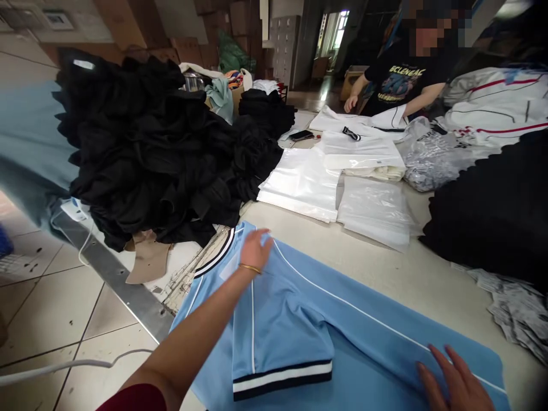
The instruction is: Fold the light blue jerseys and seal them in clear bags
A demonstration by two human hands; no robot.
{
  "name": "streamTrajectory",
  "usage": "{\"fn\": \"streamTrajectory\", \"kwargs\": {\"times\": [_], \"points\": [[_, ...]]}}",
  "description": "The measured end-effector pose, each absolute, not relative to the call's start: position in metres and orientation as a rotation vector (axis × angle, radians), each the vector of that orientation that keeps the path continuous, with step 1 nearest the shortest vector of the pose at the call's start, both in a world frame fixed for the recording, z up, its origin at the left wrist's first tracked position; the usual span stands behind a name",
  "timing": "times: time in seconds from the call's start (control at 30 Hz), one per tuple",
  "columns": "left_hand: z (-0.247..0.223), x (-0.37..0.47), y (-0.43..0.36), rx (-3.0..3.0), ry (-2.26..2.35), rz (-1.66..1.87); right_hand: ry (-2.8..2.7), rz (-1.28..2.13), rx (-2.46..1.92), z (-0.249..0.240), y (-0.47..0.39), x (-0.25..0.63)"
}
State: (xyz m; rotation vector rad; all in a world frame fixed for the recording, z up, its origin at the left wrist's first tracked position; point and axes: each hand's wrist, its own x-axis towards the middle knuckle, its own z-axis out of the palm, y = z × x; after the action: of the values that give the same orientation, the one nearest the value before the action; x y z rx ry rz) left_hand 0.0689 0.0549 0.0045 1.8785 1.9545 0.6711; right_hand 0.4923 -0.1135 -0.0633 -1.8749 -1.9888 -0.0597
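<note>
Worktable (377,260) | light-blue jersey (368,342), white-piped, dark-white striped cuff (282,377) | hands: left hand (256,251) grip unclear, right hand (460,385) released, splayed

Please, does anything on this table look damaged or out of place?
Yes: beside the striped collar of the blue shirt, the tabletop looks scuffed, with dark streaks. A brown piece also juts untidily from under the black fabric pile.
</note>
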Motion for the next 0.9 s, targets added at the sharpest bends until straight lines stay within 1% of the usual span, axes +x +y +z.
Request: {"fn": "streamTrajectory", "kwargs": {"times": [0.07, 0.1, 0.17, 0.23, 0.3, 0.37, 0.43, 0.5, 0.53, 0.6, 0.7, 0.73, 0.8, 0.9], "points": [[0.010, 0.031, 0.071, 1.654, 2.249, 0.696, -2.198, -0.020, -1.622, -0.036, -0.113, 0.448], [0.009, 0.016, 0.077, 1.591, 2.297, 0.674, -2.339, 0.024, -1.455, -0.025, -0.114, 0.424], [0.005, -0.003, 0.084, 1.507, 2.344, 0.616, -2.562, 0.005, -1.060, -0.013, -0.115, 0.378], [0.002, -0.008, 0.085, 1.512, 2.327, 0.587, -2.683, -0.052, -0.833, -0.014, -0.115, 0.344], [0.004, -0.001, 0.079, 1.543, 2.336, 0.604, -2.717, -0.050, -0.789, -0.021, -0.112, 0.325], [0.010, 0.014, 0.068, 1.668, 2.277, 0.672, -2.718, 0.057, -0.833, -0.026, -0.109, 0.318], [0.016, 0.030, 0.052, 1.871, 2.001, 0.695, -2.691, 0.241, -0.887, -0.021, -0.109, 0.316], [0.017, 0.044, 0.035, 1.976, 1.592, 0.558, -2.604, 0.503, -0.977, -0.006, -0.108, 0.313], [0.016, 0.049, 0.028, 1.972, 1.430, 0.459, -2.534, 0.668, -1.031, 0.004, -0.107, 0.311], [0.011, 0.053, 0.019, 1.894, 1.269, 0.300, -2.326, 1.069, -1.169, 0.025, -0.097, 0.304], [0.006, 0.047, 0.023, 1.691, 1.122, 0.242, -1.712, 1.696, -1.365, 0.042, -0.065, 0.295], [0.007, 0.043, 0.027, 1.603, 1.050, 0.225, -1.430, 1.817, -1.417, 0.042, -0.052, 0.295], [0.012, 0.035, 0.036, 1.468, 0.974, 0.190, -0.906, 1.924, -1.485, 0.034, -0.026, 0.297], [0.026, 0.026, 0.043, 1.347, 0.993, 0.180, -0.436, 1.995, -1.445, 0.018, -0.006, 0.307]]}}
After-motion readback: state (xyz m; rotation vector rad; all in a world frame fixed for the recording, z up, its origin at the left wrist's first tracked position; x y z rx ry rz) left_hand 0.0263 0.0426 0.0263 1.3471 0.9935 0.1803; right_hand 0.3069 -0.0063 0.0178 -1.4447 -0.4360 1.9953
